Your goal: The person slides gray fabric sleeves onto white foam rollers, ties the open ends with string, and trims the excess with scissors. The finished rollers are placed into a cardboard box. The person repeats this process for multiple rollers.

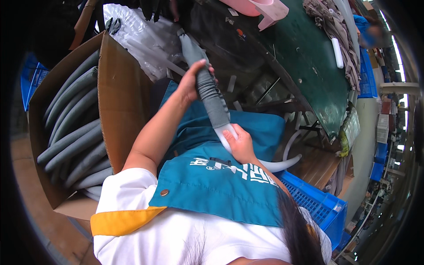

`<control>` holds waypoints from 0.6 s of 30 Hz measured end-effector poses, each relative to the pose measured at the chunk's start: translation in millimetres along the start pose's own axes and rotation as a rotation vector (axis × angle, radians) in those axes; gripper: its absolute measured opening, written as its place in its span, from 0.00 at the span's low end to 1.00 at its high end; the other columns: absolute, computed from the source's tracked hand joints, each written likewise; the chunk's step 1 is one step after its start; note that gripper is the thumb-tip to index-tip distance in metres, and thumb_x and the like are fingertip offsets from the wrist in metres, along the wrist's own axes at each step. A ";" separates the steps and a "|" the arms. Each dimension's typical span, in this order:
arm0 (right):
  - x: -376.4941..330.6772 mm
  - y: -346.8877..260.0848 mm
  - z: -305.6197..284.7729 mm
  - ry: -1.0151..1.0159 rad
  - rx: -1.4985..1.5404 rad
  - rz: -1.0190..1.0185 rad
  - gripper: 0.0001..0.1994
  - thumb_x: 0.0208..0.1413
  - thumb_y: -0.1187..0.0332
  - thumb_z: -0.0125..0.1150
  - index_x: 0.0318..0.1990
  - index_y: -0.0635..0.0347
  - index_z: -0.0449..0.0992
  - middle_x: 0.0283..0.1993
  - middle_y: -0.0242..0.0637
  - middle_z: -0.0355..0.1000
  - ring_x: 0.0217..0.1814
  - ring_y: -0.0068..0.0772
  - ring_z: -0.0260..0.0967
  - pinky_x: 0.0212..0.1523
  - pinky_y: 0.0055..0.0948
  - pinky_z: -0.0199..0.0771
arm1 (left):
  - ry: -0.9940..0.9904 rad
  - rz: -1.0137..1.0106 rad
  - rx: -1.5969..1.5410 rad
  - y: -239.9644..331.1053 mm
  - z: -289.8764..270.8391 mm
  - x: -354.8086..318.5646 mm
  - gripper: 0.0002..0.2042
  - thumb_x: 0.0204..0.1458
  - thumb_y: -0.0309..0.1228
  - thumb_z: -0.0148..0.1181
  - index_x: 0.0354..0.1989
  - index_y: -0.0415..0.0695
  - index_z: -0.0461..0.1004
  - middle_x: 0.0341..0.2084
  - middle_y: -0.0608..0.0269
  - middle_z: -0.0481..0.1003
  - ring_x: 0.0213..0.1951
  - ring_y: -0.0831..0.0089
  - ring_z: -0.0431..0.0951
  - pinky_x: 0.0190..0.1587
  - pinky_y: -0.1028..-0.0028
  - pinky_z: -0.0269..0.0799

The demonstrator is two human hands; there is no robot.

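Observation:
A long white foam tube (221, 134) runs slantwise in front of my teal apron, its lower end curving off to the right. Over its upper part sits a dark grey-green fabric sleeve (217, 108), bunched in folds along the middle and narrowing toward the far end. My left hand (194, 80) is closed around the sleeve above the folds. Just below the sleeve's lower edge, my right hand (240, 143) grips the bare white tube.
At left stands a cardboard box (123, 92) filled with several grey covered tubes (73, 150). Clear plastic wrapping (137, 37) lies beyond it. A dark green table (304, 66) rises at the right, with a pink plastic container (260, 9) at its far edge. A blue crate (316, 203) is beside me.

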State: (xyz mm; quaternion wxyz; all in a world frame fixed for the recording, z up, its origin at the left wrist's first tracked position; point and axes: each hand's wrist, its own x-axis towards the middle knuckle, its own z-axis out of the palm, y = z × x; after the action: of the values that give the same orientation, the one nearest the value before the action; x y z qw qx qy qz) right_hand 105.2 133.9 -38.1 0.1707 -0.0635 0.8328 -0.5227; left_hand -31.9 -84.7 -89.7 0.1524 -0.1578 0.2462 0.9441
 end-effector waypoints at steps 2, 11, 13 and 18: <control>-0.6 5.7 2.0 0.040 -0.001 -0.012 0.18 0.61 0.55 0.56 0.45 0.64 0.74 0.37 0.43 0.76 0.37 0.34 0.72 0.40 0.29 0.70 | 0.108 -0.094 0.008 -28.1 14.3 -15.7 0.16 0.52 0.43 0.61 0.40 0.43 0.71 0.31 0.61 0.76 0.33 0.69 0.77 0.45 0.61 0.78; -1.3 -1.0 -6.8 -0.065 0.005 0.022 0.19 0.61 0.56 0.56 0.49 0.63 0.73 0.41 0.43 0.75 0.41 0.35 0.72 0.43 0.28 0.70 | 0.024 0.052 -0.019 37.5 9.5 -0.3 0.19 0.50 0.46 0.61 0.40 0.43 0.73 0.30 0.63 0.76 0.32 0.68 0.78 0.41 0.62 0.78; -1.9 2.6 -3.0 -0.013 0.019 -0.003 0.19 0.60 0.56 0.57 0.49 0.63 0.73 0.41 0.44 0.75 0.41 0.35 0.72 0.43 0.28 0.71 | 0.013 0.032 0.014 30.0 13.9 0.7 0.17 0.50 0.44 0.62 0.39 0.43 0.73 0.29 0.63 0.76 0.32 0.68 0.78 0.41 0.62 0.78; -6.5 4.6 1.1 0.048 0.025 -0.016 0.18 0.60 0.56 0.57 0.48 0.63 0.73 0.39 0.46 0.76 0.39 0.38 0.73 0.41 0.30 0.72 | 0.070 -0.129 0.008 -31.2 14.6 -24.3 0.15 0.52 0.41 0.61 0.41 0.45 0.71 0.35 0.59 0.76 0.38 0.66 0.77 0.46 0.55 0.76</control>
State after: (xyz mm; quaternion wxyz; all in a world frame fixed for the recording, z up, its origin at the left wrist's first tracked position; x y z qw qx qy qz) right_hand 112.0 136.9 -41.2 0.1471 -0.0556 0.8294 -0.5360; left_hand -1.8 -56.4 -81.6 0.2049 -0.2059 0.2443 0.9252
